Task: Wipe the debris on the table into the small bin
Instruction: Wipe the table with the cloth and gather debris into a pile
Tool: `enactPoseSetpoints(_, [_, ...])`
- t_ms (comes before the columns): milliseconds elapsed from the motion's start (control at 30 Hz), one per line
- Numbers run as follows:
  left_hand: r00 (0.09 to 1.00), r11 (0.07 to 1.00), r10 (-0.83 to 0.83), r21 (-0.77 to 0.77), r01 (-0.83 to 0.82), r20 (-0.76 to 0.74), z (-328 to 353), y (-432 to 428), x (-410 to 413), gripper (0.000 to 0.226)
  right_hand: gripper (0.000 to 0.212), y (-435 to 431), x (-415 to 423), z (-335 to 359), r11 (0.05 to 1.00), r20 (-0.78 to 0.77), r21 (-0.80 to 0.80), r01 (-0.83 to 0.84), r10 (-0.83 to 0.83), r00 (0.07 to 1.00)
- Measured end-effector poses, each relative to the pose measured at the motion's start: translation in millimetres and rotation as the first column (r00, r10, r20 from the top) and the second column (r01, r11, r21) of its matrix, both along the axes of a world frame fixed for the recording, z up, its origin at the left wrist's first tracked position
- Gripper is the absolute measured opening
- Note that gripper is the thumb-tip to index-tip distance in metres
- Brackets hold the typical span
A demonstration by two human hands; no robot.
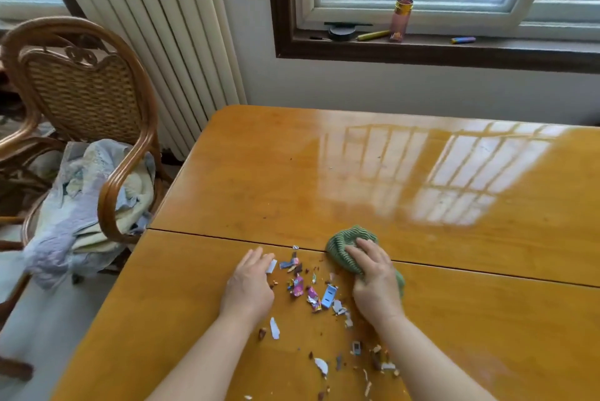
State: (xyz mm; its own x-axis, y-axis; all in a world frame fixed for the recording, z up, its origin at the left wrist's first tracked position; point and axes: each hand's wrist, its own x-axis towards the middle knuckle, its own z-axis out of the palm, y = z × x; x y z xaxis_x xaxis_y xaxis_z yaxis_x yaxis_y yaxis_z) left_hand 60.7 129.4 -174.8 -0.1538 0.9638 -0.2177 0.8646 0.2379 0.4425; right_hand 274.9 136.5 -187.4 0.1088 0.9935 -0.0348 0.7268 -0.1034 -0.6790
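Observation:
Scraps of coloured paper and crumbs, the debris (313, 295), lie scattered on the glossy wooden table (357, 179) between my two hands and down toward the near edge. My right hand (375, 283) presses on a bunched green cloth (344, 243) just right of the scraps, fingers curled over it. Flat on the table to the left of the scraps rests my left hand (250, 285), fingers together and holding nothing; a white paper piece (271, 266) lies at its fingertips. No bin is in view.
A rattan chair (81, 102) with crumpled cloths (84, 205) on its seat stands off the table's left edge. A radiator (168, 37) lines the wall behind. On the window sill (422, 50) stand a small bottle (401, 19), a pen and a black round object.

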Motion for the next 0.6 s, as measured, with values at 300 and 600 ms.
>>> enactPoseSetpoints(300, [0.972,0.971,-0.234,-0.057,0.232,-0.026,5,-13,-45,0.057,0.052,-83,44,29,0.855,-0.288,0.074,0.514,-0.475,0.831])
enactPoseSetpoints(600, [0.913,0.9,-0.405,-0.195,0.389,-0.051,9,-14,-57,0.068,0.059,-126,-74,-2,0.846,-0.054,-0.018,0.532,-0.533,0.845])
